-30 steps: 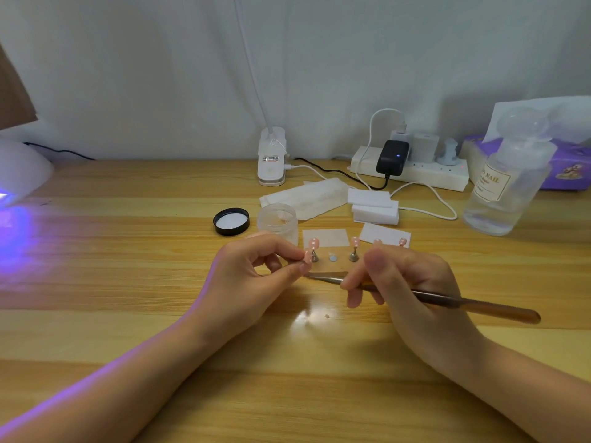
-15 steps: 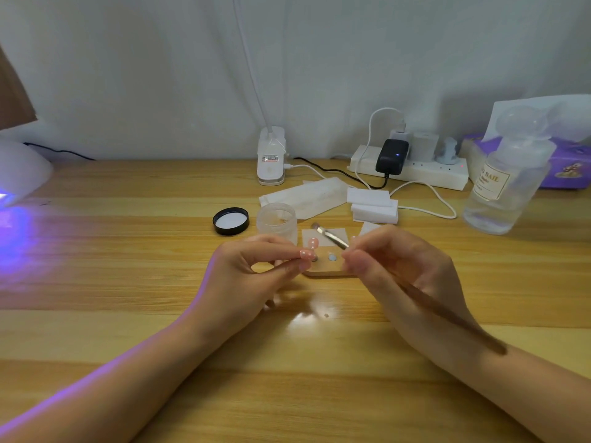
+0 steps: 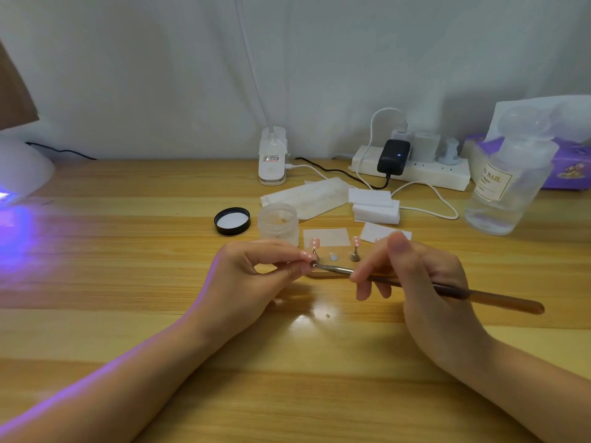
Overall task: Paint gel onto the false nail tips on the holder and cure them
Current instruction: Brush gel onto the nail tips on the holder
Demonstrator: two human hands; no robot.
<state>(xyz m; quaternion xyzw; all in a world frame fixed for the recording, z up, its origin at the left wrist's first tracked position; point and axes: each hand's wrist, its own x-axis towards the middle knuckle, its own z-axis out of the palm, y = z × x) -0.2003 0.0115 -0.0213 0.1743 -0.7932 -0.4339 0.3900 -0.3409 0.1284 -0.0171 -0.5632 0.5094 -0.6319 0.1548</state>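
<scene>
A person's left hand (image 3: pixel 256 276) pinches a pink dotted nail tip (image 3: pixel 307 255) at the front of the wooden holder (image 3: pixel 323 273) on the worktop (image 3: pixel 128 282), while the right hand (image 3: pixel 415 282) grips a gel brush (image 3: pixel 447 290), bristles at the tip. Painting appears underway; curing under the lit UV lamp (image 3: pixel 19 174), far left, likely follows.

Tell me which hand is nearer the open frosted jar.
Left. The left hand sits just in front of the frosted jar, its fingertips almost under it. The right hand, holding the brush, is farther off to the jar's right.
</scene>
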